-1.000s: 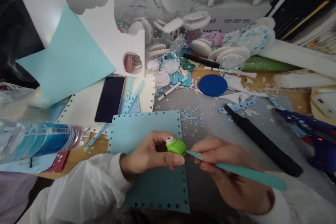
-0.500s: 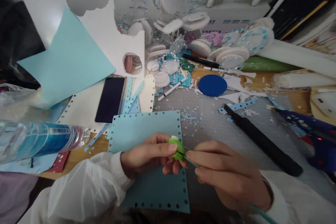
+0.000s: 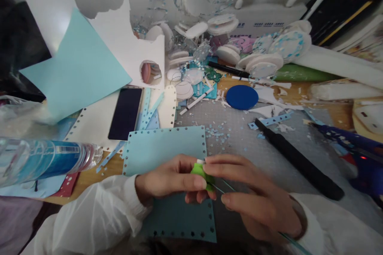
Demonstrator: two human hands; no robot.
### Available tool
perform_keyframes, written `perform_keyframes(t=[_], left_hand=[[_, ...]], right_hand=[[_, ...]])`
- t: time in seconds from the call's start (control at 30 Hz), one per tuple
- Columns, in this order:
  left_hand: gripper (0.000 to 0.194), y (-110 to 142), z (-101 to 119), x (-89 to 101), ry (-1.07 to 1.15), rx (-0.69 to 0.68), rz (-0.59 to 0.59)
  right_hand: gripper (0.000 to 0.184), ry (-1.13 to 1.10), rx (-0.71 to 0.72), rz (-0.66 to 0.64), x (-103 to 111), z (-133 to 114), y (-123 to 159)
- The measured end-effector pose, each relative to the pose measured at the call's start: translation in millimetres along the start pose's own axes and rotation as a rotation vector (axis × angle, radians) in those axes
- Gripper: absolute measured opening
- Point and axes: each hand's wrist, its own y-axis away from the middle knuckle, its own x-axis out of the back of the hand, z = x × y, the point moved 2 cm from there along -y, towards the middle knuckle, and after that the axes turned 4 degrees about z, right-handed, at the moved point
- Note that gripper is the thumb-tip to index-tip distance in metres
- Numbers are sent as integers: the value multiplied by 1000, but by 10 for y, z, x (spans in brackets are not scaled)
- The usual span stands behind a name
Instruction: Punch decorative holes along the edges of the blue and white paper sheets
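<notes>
Left hand (image 3: 170, 177) and right hand (image 3: 260, 191) close together, low in the frame

The left forearm, in a white sleeve (image 3: 98, 207), slants up from the lower left corner to a gathered cuff (image 3: 139, 199) at the wrist. Its thumb (image 3: 191, 182) lies straight toward the frame's centre, set against curled fingers (image 3: 197, 197) in a pinch. The right arm comes from the lower right corner, also white-sleeved, its hand bent leftward with the back up. Its upper fingers (image 3: 224, 167) reach nearly level, tips beside the left hand, while the thumb (image 3: 239, 202) stands apart below.
</notes>
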Motion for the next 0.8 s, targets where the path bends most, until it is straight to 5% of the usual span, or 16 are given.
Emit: perform_keyframes(t=[0.33, 0.53, 0.8], left_hand=[[44, 13, 36, -50, -177, -90, 47], [30, -6, 4, -146, -303, -117, 64], [13, -21, 30, -96, -231, -146, 80]], right_hand=[[29, -330, -51, -22, -85, 23, 70], [32, -269, -296, 263, -134, 10, 178], [29, -285, -315, 320, -179, 22, 161]])
